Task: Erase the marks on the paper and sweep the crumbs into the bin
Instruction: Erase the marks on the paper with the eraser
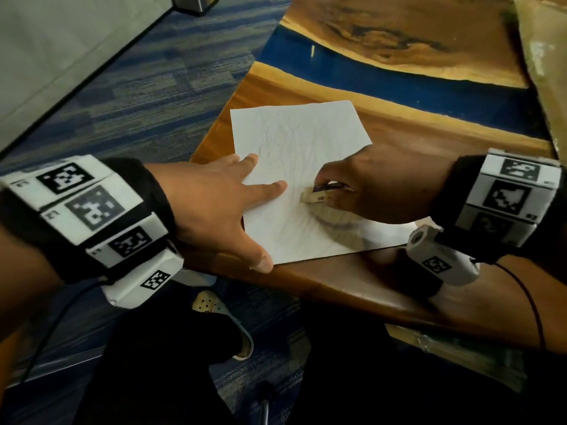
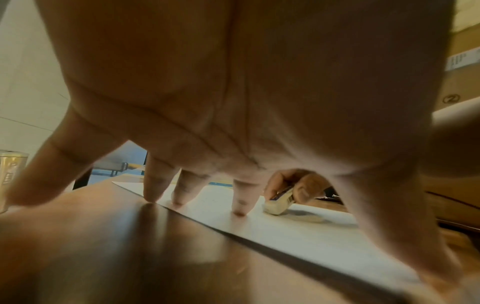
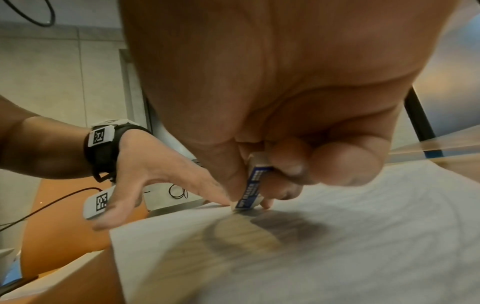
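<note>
A white sheet of paper (image 1: 300, 142) with faint pencil marks lies on the wooden table (image 1: 352, 283). My left hand (image 1: 221, 204) presses flat on the paper's left edge with straight, spread fingers (image 2: 241, 201). My right hand (image 1: 377, 188) pinches a white eraser (image 1: 316, 196) in a blue sleeve, its tip on the paper near the middle. The left wrist view shows the eraser (image 2: 279, 203) touching the sheet just right of my fingertips. In the right wrist view the eraser (image 3: 250, 189) stands tilted above a dark smudged patch (image 3: 259, 232). No crumbs can be made out.
The table has a blue resin band (image 1: 383, 72) beyond the paper. A cardboard box (image 1: 543, 65) stands at the far right. A metal bin (image 1: 196, 3) stands on the carpet at the far left. The table's left edge lies just under my left hand.
</note>
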A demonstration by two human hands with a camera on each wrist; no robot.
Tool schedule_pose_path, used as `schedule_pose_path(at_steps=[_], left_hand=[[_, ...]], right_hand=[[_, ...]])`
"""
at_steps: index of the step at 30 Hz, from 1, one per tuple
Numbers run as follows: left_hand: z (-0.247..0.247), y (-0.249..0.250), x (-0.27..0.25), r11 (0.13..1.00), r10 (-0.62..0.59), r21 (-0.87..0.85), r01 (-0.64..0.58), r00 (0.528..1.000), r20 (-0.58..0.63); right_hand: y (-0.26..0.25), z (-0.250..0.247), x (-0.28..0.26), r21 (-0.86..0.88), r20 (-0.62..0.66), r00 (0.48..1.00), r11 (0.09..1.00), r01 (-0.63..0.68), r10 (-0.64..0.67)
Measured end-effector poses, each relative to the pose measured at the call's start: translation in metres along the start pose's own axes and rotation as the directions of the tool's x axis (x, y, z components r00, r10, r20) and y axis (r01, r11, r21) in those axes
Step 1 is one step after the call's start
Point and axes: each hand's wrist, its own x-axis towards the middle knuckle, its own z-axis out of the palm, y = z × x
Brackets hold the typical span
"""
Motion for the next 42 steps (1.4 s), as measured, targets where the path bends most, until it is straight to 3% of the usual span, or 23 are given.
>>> schedule_pose_path(at_steps=[8, 14, 18, 19, 21, 23, 24, 27, 28, 31, 32, 36, 38, 40, 42], left_hand=[[0.013, -0.003, 0.000, 0.996, 0.061, -0.049, -0.071, 0.980, -0.187], [0.020, -0.014, 0.000, 0.996, 0.073, -0.037, -0.082, 0.975, -0.212], [0.016, -0.020, -0.003, 0.999, 0.028, -0.033, -0.035, 0.982, -0.188], [0.015, -0.020, -0.003, 0.999, 0.021, -0.031, -0.028, 0.982, -0.185], [0.014, -0.020, -0.004, 0.999, 0.020, -0.024, -0.025, 0.983, -0.181], [0.014, -0.020, -0.003, 0.999, 0.028, -0.018, -0.031, 0.984, -0.175], [0.013, -0.020, -0.003, 0.999, 0.032, -0.014, -0.035, 0.984, -0.175], [0.012, -0.020, -0.003, 0.999, 0.037, -0.009, -0.039, 0.982, -0.185], [0.012, -0.019, -0.004, 0.999, 0.038, -0.008, -0.040, 0.982, -0.185], [0.013, -0.019, -0.004, 0.999, 0.035, -0.013, -0.038, 0.985, -0.172], [0.013, -0.020, -0.003, 0.999, 0.035, -0.012, -0.038, 0.985, -0.171], [0.014, -0.021, -0.002, 0.999, 0.042, -0.009, -0.044, 0.983, -0.177], [0.014, -0.021, -0.002, 0.999, 0.047, -0.003, -0.049, 0.983, -0.179], [0.014, -0.022, -0.001, 0.998, 0.054, -0.003, -0.056, 0.983, -0.176], [0.012, -0.022, 0.000, 0.998, 0.062, -0.010, -0.065, 0.983, -0.175]], right_hand=[[-0.017, -0.006, 0.009, -0.045, -0.056, 0.998, 0.999, -0.022, 0.019], [-0.058, 0.007, 0.000, -0.033, 0.002, 0.951, 0.951, 0.308, -0.309], [-0.029, -0.007, 0.021, -0.069, -0.079, 0.995, 0.996, 0.056, -0.062], [-0.028, -0.006, 0.022, -0.093, -0.099, 0.993, 0.994, 0.052, -0.061], [-0.046, -0.001, 0.018, -0.099, -0.052, 0.978, 0.975, 0.198, -0.204], [-0.060, 0.004, 0.013, -0.084, -0.006, 0.930, 0.927, 0.366, -0.368], [-0.057, 0.001, 0.016, -0.077, -0.006, 0.936, 0.934, 0.350, -0.351], [-0.031, -0.010, 0.030, -0.071, -0.056, 0.989, 0.989, 0.133, -0.137], [-0.031, -0.009, 0.029, -0.091, -0.077, 0.987, 0.987, 0.133, -0.140], [-0.053, 0.001, 0.020, -0.046, -0.007, 0.918, 0.917, 0.395, -0.396], [-0.055, 0.001, 0.018, -0.028, 0.018, 0.909, 0.909, 0.416, -0.416], [-0.026, -0.013, 0.031, -0.101, -0.054, 0.989, 0.986, 0.129, -0.135], [-0.037, -0.008, 0.027, -0.107, -0.059, 0.975, 0.972, 0.209, -0.216], [-0.055, 0.002, 0.019, -0.069, -0.007, 0.916, 0.914, 0.401, -0.402], [-0.049, -0.004, 0.022, -0.048, 0.004, 0.940, 0.939, 0.341, -0.341]])
